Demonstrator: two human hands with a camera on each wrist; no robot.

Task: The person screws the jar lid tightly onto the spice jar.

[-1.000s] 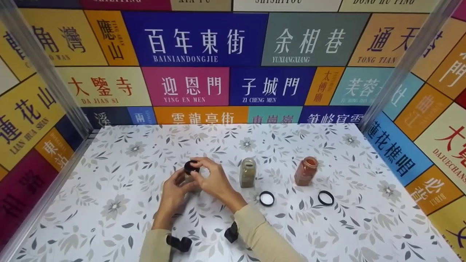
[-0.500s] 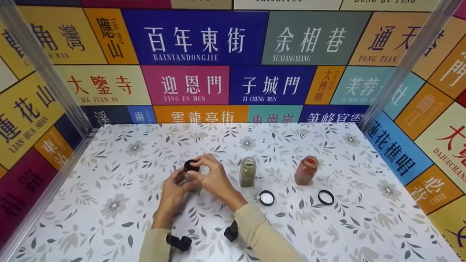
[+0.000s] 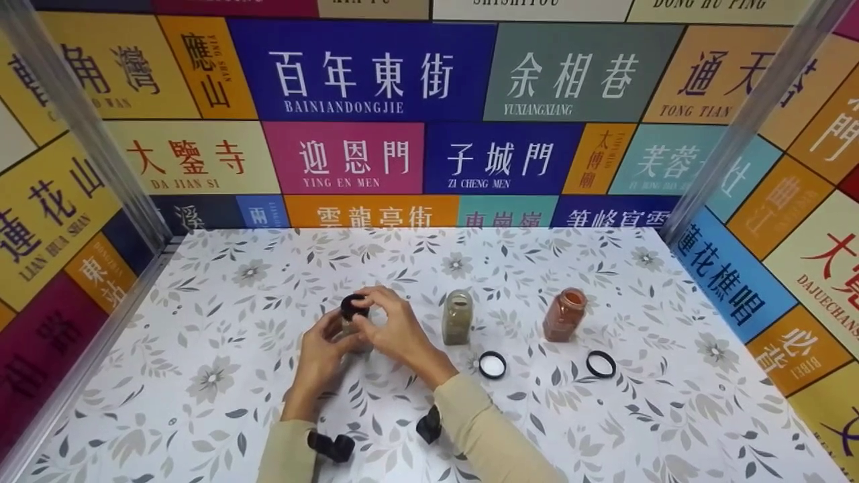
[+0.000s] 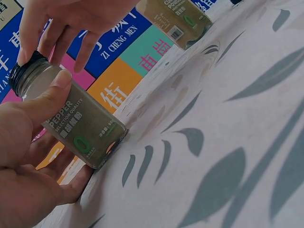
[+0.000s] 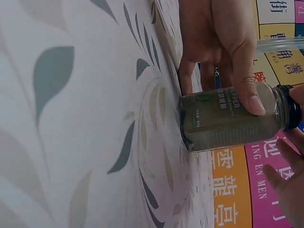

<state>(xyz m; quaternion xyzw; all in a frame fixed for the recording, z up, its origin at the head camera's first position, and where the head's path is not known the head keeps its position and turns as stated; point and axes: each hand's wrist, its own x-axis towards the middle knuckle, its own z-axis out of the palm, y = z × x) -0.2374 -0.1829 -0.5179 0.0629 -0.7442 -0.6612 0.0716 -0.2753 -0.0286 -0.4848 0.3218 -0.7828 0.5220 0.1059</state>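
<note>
A glass pepper jar filled with grey-brown powder stands on the table, its label reading PEPPER. My left hand grips its body, thumb across the label in the left wrist view. With thumb and fingers, my right hand pinches the black lid, which sits on the jar's neck. To the right stands an uncapped jar of greenish-brown powder, with a black-rimmed lid lying near it. Farther right is an uncapped jar of orange-red powder; another black-rimmed lid lies before it.
The table wears a white cover with grey leaves and flowers. Panels with coloured signs rise behind it and at both sides. Clear posts stand at the back corners.
Both hands stay at the pepper jar, and the right fingers shift slightly on the lid. The other jars and loose lids keep their places.
</note>
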